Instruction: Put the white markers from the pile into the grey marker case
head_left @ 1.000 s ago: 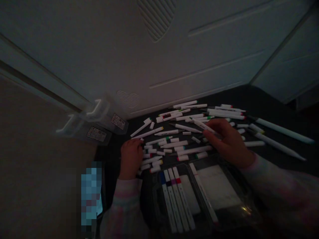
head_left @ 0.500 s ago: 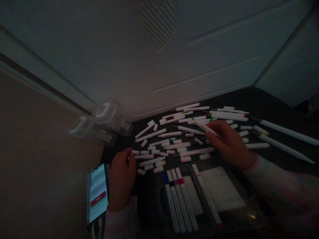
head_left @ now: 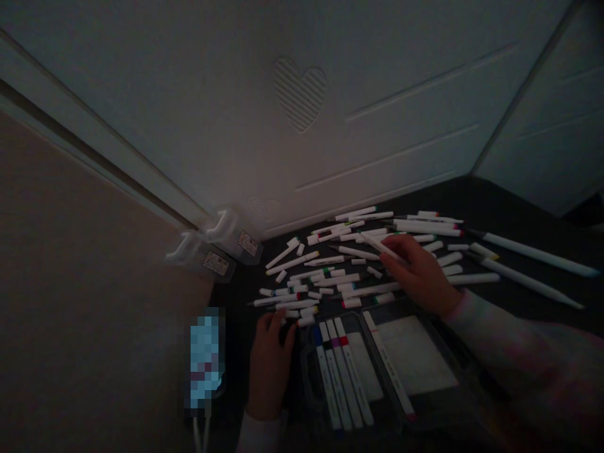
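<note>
My right hand (head_left: 418,272) pinches a white marker (head_left: 376,243) above the scattered pens, its far end pointing up and left. My left hand (head_left: 270,365) is low at the near left of the pile, thumb and fingers apart. Its fingertips are at a small white cap (head_left: 291,314); whether they touch it I cannot tell. Below my right hand lies an open clear case (head_left: 309,384). Several white markers (head_left: 346,377) with blue, black, purple and red bands rest side by side in its left half. A single marker (head_left: 389,368) lies along the middle.
Loose markers and caps (head_left: 337,277) cover the dark tabletop (head_left: 500,195). Two long pens (head_left: 528,274) lie at the right. Two clear plastic boxes (head_left: 219,264) with labels stand at the back left. A lit phone (head_left: 205,358) with a cable is at the left edge. A pale panel (head_left: 401,75) rises behind.
My left hand has moved right and nearer, from the caps at the pile's left edge to others closer to the case. My right hand still holds the marker. The view has shifted slightly.
</note>
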